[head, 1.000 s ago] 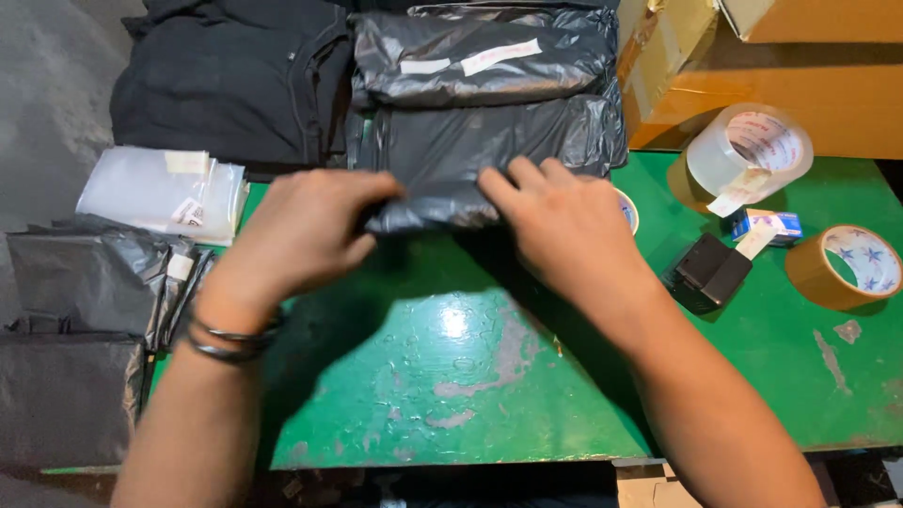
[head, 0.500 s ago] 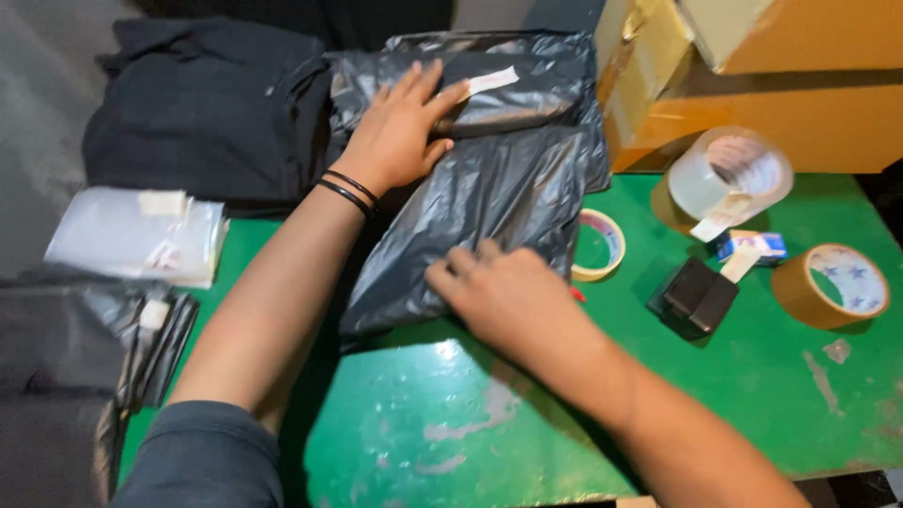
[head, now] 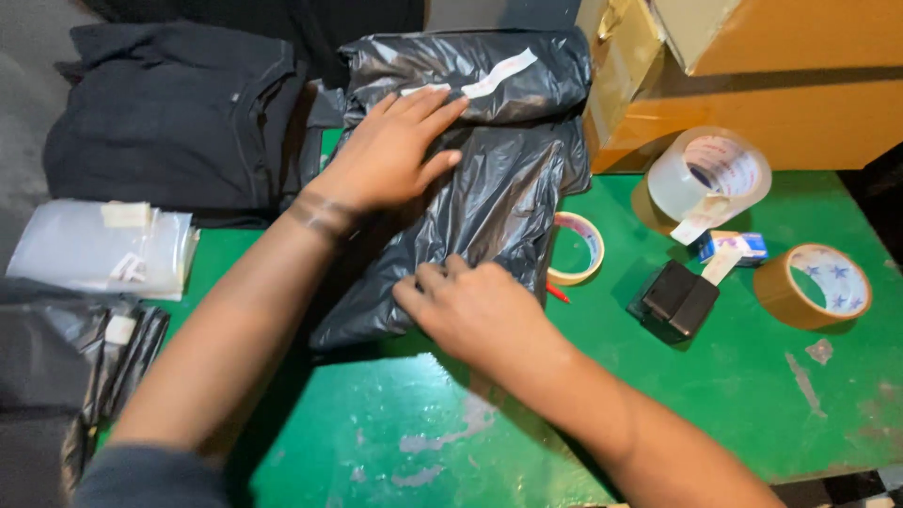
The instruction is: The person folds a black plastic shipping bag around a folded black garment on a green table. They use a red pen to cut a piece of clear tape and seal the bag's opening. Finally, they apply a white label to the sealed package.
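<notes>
A dark grey plastic mailer bag [head: 489, 202] lies flat on the green table [head: 395, 442], its far end resting on another filled grey bag [head: 470, 71] with a white strip. My left hand [head: 390, 155] presses flat on the upper part of the bag, fingers spread toward the far bag. My right hand [head: 470, 310] presses on the bag's near edge, fingers on the plastic. Neither hand grips anything.
Folded black clothes [head: 174, 113] lie at the far left. Clear plastic sleeves [head: 99, 249] and dark bags [head: 56, 367] sit at the left. Right of the bag are a small tape roll [head: 576, 249], clear tape [head: 710, 174], brown tape [head: 818, 287], a black box [head: 675, 301] and cardboard boxes [head: 752, 85].
The bag went from a folded bundle between both hands to spread flat. My left hand slid to its far part; my right hand stays at the near edge.
</notes>
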